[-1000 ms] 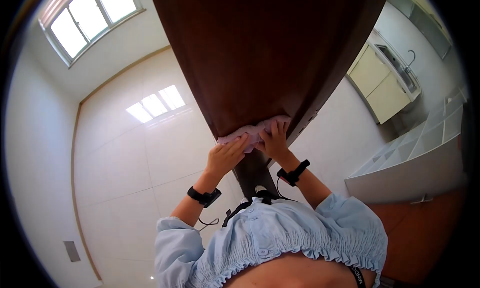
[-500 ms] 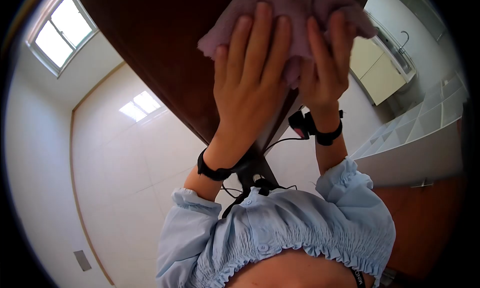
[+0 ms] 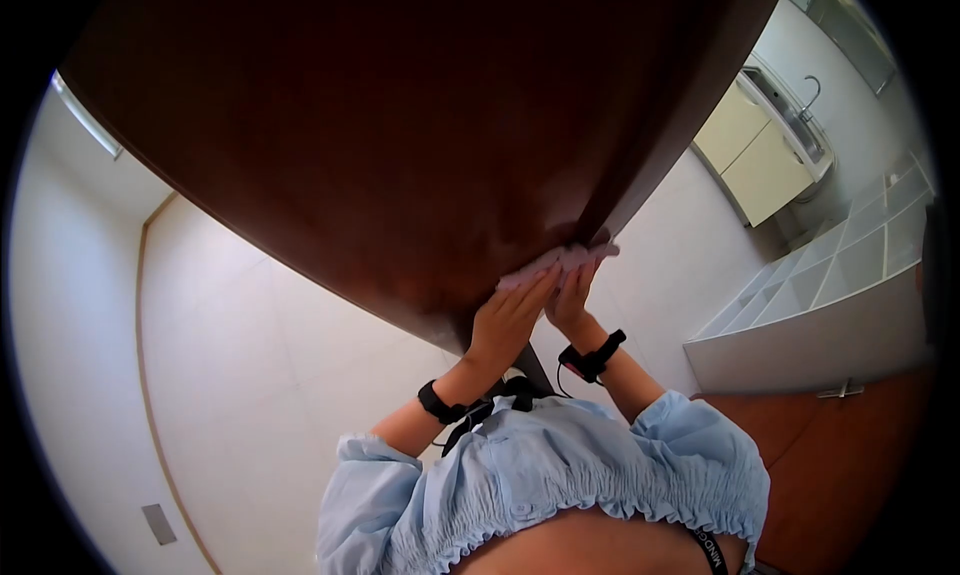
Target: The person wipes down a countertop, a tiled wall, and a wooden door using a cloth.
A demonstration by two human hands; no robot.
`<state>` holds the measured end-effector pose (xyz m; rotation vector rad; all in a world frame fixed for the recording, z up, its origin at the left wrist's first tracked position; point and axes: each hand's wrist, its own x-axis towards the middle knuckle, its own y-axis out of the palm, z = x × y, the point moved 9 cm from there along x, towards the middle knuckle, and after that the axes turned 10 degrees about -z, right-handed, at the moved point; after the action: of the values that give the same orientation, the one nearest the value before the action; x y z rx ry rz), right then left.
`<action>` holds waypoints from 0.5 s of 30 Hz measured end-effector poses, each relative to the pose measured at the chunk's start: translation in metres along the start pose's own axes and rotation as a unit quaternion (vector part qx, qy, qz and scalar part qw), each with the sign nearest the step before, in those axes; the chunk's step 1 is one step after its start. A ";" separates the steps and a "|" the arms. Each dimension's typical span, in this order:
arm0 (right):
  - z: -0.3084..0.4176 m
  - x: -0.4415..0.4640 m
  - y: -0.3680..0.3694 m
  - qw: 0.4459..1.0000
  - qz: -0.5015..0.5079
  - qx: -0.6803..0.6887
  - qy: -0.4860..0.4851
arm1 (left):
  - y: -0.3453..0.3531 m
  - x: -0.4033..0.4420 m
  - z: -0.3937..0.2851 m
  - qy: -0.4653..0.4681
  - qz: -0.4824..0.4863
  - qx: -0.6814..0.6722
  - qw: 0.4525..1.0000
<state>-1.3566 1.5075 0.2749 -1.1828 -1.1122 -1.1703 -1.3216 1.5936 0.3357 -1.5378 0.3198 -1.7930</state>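
Observation:
A pinkish-purple cloth (image 3: 555,265) lies against the lower part of a large dark brown wooden panel (image 3: 400,155), close to its right-hand edge. My left hand (image 3: 508,323) holds the cloth to the panel, its fingers stretched along the fabric and close together. Just to the right, my right hand (image 3: 572,300) grips the cloth's other end near the panel's edge. Some of its fingers are hidden by the left hand and the cloth. Both wrists wear black straps.
Pale tiled floor (image 3: 290,345) spreads left of the panel. At right stand a white compartmented shelf (image 3: 790,325) and cream cabinets (image 3: 760,165) with a sink (image 3: 795,125). A reddish-brown door (image 3: 840,465) with a metal handle is at lower right.
Both hands and the cloth have come down the panel towards my body. The cloth looks bunched narrower, and more of the panel shows above it.

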 end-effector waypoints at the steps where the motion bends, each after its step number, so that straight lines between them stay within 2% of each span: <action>1: 0.002 0.015 -0.004 1.000 -0.006 -0.007 -0.004 | -0.008 0.006 0.000 -0.011 -0.010 0.008 1.000; 5: 0.003 0.096 -0.018 0.999 -0.027 -0.007 -0.038 | -0.044 0.058 0.012 -0.060 -0.079 0.018 0.995; 7: 0.005 0.108 -0.024 0.998 -0.040 -0.042 -0.035 | -0.051 0.060 0.010 -0.060 -0.069 0.025 0.996; 9: 0.007 0.099 -0.028 0.996 -0.049 -0.050 -0.046 | -0.049 0.059 0.003 -0.048 -0.040 0.055 0.996; 12: 0.006 0.062 -0.024 0.994 -0.034 -0.043 -0.096 | -0.019 0.019 0.003 -0.076 -0.032 -0.003 0.997; 15: -0.015 -0.011 -0.005 0.992 0.086 -0.050 -0.076 | 0.016 -0.014 -0.007 -0.045 -0.022 -0.002 0.999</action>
<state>-1.3618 1.4934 0.2635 -1.4355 -1.0498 -1.0260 -1.3218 1.5896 0.3138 -1.6358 0.2473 -1.7513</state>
